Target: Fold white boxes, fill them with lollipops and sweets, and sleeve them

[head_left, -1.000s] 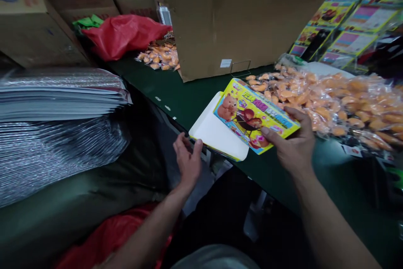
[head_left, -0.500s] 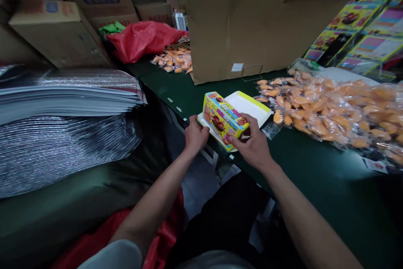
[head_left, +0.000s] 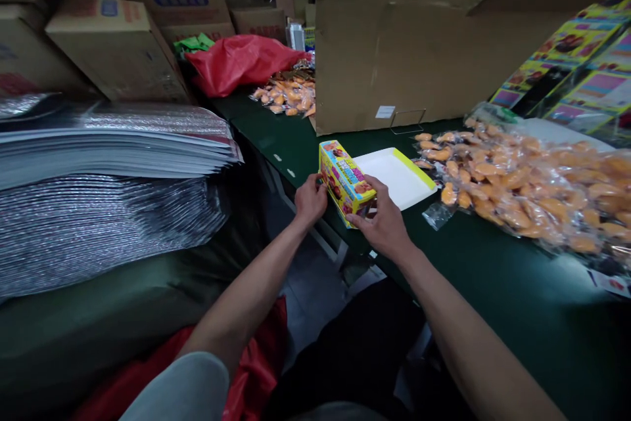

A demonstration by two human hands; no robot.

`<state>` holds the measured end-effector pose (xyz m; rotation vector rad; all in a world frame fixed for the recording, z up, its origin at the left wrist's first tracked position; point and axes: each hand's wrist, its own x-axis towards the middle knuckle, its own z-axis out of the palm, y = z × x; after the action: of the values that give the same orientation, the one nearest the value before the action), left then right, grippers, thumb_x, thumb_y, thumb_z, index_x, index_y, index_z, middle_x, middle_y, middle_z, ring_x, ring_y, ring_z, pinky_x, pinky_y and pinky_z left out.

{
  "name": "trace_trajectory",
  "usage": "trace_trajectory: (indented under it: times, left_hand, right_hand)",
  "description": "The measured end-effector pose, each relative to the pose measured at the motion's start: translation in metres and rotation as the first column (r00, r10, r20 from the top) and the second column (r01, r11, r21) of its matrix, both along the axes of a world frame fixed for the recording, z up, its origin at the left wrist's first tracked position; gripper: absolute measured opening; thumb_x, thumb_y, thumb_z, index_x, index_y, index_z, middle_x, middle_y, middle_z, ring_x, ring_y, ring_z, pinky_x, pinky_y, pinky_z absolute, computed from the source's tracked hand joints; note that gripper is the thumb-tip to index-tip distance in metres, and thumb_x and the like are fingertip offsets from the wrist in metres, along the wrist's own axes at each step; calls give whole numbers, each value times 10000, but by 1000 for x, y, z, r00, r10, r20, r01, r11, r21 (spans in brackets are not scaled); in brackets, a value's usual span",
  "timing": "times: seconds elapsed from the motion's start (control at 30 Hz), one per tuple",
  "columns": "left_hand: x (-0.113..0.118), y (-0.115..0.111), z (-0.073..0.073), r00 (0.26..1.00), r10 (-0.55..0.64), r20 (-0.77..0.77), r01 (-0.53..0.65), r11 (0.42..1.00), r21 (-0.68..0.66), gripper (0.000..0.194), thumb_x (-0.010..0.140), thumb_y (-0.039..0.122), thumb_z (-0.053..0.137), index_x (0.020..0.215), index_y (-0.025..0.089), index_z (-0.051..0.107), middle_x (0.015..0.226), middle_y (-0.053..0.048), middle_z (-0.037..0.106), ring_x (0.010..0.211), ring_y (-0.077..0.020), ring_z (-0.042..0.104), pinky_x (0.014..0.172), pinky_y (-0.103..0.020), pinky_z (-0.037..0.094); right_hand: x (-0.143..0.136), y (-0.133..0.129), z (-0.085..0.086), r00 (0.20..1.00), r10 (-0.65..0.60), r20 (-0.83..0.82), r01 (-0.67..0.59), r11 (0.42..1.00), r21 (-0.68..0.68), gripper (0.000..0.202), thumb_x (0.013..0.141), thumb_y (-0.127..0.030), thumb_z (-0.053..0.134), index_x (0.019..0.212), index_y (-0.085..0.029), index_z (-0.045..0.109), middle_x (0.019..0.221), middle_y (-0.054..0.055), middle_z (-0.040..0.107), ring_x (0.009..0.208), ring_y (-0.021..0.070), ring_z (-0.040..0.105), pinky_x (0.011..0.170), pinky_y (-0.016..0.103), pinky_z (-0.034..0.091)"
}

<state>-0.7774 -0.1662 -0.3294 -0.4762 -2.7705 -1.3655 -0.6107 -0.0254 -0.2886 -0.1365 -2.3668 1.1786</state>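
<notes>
A small yellow cardboard box (head_left: 340, 177) with colourful candy-like print is between my two hands at the table's near edge. My right hand (head_left: 384, 219) grips its right end, thumb on the front face and fingers behind. At the box's left side, my left hand (head_left: 311, 199) is closed with curled fingers against its edge; the fingertips are partly hidden. Behind and to the right of the box, a white-lined cardboard panel (head_left: 399, 178) with a yellow rim lies on the table. I cannot tell whether it is joined to the box.
Orange items in clear wrappers (head_left: 537, 184) are heaped on the green table (head_left: 493, 276) at right. A large carton (head_left: 419, 66) stands behind. Stacked silvery insulated sheets (head_left: 108, 224) lie left, near a red plastic bag (head_left: 241, 63) and more cartons (head_left: 116, 46).
The box has turned and come more upright between my hands, showing more of its top and uncovering more of the white panel. The view has swung slightly left.
</notes>
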Motion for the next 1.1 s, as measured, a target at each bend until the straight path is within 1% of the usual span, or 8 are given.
trace_trajectory:
  times: [0.4, 0.53, 0.63, 0.77, 0.87, 0.97, 1.03, 1.1]
  left_hand:
    - [-23, 2, -13, 998, 63, 9, -64, 985, 161, 308, 905, 202, 628, 1192, 153, 728, 1004, -84, 783, 926, -222, 724, 848, -318, 527]
    - [-12, -5, -28, 997, 65, -35, -52, 954, 295, 302, 915, 196, 566, 1189, 137, 680, 989, -79, 752, 875, -192, 719, 796, -294, 558]
    - [7, -16, -35, 992, 51, -117, -5, 930, 366, 280, 925, 204, 546, 1177, 148, 655, 1051, -85, 719, 919, -181, 716, 825, -297, 584]
    - [52, -39, -35, 969, 34, -244, 67, 917, 393, 230, 961, 265, 565, 1138, 169, 676, 1193, -110, 660, 1052, -203, 692, 940, -357, 590]
    - [114, -54, -40, 951, -33, -308, 153, 914, 375, 228, 995, 311, 599, 1162, 187, 691, 1203, -107, 666, 1153, -239, 653, 1014, -403, 556]
    - [191, -63, -61, 891, -304, -339, 388, 896, 216, 217, 1027, 250, 590, 1220, 217, 682, 1162, -74, 717, 1109, -221, 684, 1006, -376, 544]
    - [234, -67, -79, 773, -574, -271, 619, 777, 120, 199, 1042, 220, 581, 1216, 237, 678, 1092, -37, 759, 1006, -184, 729, 913, -313, 560]
    - [263, -65, -94, 570, -794, -209, 816, 577, 35, 172, 1051, 227, 572, 1163, 249, 701, 1025, -16, 774, 928, -173, 744, 851, -301, 554]
  right_hand:
    - [-41, -8, -13, 994, -31, -107, 38, 997, 63, 1045, 791, -242, 869, 1661, -265, 291, 1611, 124, 466, 1382, 308, 553, 1138, 490, 529]
    - [-14, -8, -15, 993, -103, -56, 102, 995, -8, 1200, 787, -281, 889, 1721, -279, 136, 1541, 159, 517, 1224, 289, 641, 956, 455, 622]
    - [31, -15, -18, 972, -216, -97, 215, 976, -24, 1002, 868, -344, 833, 1689, -265, 264, 1433, 146, 603, 1163, 273, 668, 871, 425, 635]
    - [118, -36, -28, 932, -338, -133, 335, 941, -46, 651, 950, -325, 758, 1544, -257, 500, 1194, 78, 711, 993, 209, 710, 826, 369, 635]
    - [187, -54, -42, 934, -344, -98, 348, 937, 30, 426, 967, -264, 749, 1377, -266, 634, 1019, 26, 729, 834, 164, 708, 794, 322, 620]
    - [245, -73, -58, 940, -339, -34, 341, 937, 72, 277, 974, -209, 725, 1242, -260, 678, 895, -5, 713, 777, 149, 701, 749, 288, 594]
    - [275, -82, -66, 919, -393, 24, 391, 919, 53, 218, 975, -198, 711, 1185, -247, 682, 868, -9, 709, 769, 146, 701, 728, 277, 575]
    - [303, -87, -72, 874, -483, 59, 481, 876, 41, 179, 968, -211, 711, 1145, -232, 686, 855, -5, 708, 760, 149, 696, 715, 276, 554]
